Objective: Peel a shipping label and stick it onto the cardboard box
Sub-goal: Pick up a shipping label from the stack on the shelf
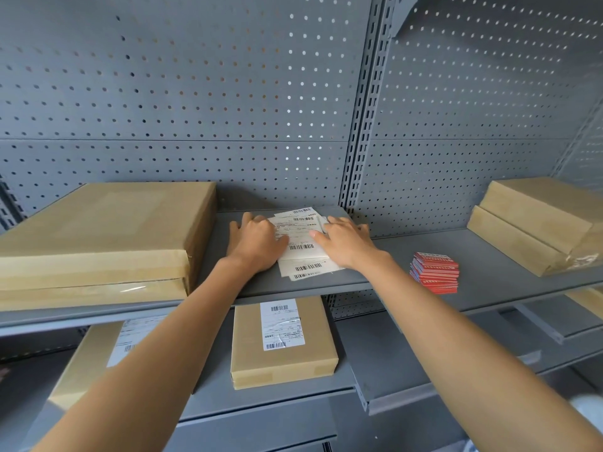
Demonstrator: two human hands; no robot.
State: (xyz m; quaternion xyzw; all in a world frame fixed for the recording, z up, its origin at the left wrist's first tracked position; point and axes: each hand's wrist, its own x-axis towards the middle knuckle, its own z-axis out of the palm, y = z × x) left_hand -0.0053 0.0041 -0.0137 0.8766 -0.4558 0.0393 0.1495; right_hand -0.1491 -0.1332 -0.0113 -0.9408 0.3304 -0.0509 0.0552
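Observation:
A loose pile of white shipping labels [301,247] with barcodes lies on the upper grey shelf [375,272]. My left hand [256,241] rests flat on the pile's left side, thumb across a label. My right hand [347,241] lies on its right side, thumb and fingers touching the top sheet's edge. No sheet is lifted off the pile. A large plain cardboard box [98,236] sits left of the labels on the same shelf. Below, a small cardboard box [282,344] bears a stuck label.
A stack of red cards [434,272] lies right of my right arm. Two stacked cardboard boxes [538,223] stand at the far right. Another labelled box [98,353] sits on the lower shelf at left. Grey pegboard [195,93] backs the shelves.

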